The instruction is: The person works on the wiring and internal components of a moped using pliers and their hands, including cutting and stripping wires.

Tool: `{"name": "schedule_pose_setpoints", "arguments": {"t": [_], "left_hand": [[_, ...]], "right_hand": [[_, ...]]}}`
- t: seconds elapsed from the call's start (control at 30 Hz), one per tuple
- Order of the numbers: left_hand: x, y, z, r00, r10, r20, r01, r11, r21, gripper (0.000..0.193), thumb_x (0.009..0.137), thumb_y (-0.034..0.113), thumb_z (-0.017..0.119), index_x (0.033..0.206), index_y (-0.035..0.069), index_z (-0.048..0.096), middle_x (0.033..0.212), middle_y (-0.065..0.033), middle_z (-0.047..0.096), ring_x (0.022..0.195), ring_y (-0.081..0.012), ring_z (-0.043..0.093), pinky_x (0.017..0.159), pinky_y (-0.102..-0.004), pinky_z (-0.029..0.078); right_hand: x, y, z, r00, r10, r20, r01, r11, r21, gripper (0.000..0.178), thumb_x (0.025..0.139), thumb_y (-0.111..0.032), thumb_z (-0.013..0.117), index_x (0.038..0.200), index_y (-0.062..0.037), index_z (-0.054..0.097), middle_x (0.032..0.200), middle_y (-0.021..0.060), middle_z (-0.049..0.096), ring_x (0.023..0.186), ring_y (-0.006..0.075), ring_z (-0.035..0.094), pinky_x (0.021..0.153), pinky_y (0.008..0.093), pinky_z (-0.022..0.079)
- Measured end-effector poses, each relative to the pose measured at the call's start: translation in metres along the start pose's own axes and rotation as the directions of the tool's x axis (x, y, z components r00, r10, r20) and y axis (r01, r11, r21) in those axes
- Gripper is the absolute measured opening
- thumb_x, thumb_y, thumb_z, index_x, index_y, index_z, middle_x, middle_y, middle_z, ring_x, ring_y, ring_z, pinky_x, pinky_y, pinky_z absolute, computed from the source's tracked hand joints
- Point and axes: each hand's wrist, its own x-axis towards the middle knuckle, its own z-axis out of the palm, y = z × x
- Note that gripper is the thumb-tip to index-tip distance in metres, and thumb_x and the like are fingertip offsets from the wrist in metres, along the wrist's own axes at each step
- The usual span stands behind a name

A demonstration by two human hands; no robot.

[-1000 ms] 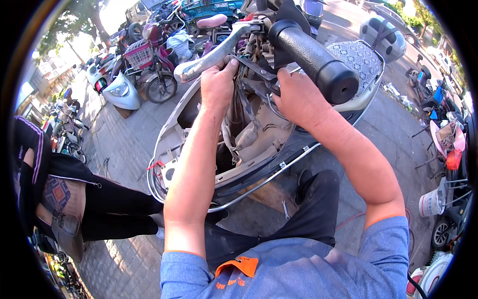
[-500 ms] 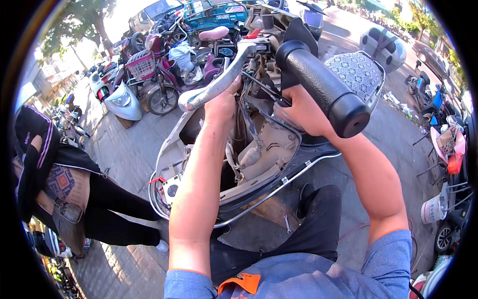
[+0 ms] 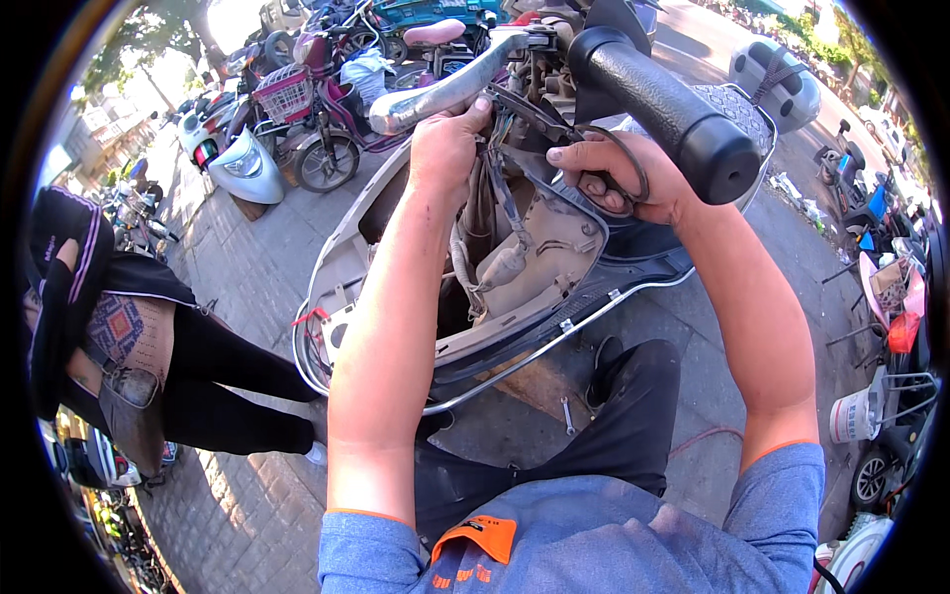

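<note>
Head view: scissors (image 3: 594,158) within right-hand fingers (image 3: 606,193) (looped).

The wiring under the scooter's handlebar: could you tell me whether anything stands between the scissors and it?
Nothing visible does. The right hand holds the scissors, whose blades already reach the wiring, with the left hand right beside it. The brake lever passes above, clear of them.
</note>
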Motion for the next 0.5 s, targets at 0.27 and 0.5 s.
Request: {"name": "schedule_pose_setpoints", "arguments": {"t": [0.27,0.5], "left_hand": [[0.016,-0.009,-0.011,0.997,0.041,-0.064,-0.037,0.997,0.063,0.019,0.109,0.013,0.064,0.121,0.001,0.073,0.103,-0.0043,0.074,0.09,-0.0143,0.068,0.082,-0.0308,0.056],[-0.006,0.007,0.01,0.999,0.028,0.044,-0.03,0.998,0.056,0.018,0.106,0.017,0.069,0.117,0.003,0.074,0.101,-0.0021,0.072,0.09,-0.0125,0.065,0.079,-0.0281,0.053]], "right_hand": [[0.003,-0.007,-0.006,0.996,0.031,0.088,-0.043,0.99,0.134,0.034,0.089,-0.036,0.092,0.08,-0.0124,0.069,0.066,-0.0046,0.063,0.046,0.0028,0.053,0.04,0.0155,0.038],[-0.011,0.026,-0.02,0.839,-0.545,0.001,0.29,0.444,-0.848,0.046,0.099,-0.045,0.073,0.1,0.0007,0.071,0.084,0.0149,0.073,0.076,0.0315,0.07,0.072,0.0446,0.056]]}}
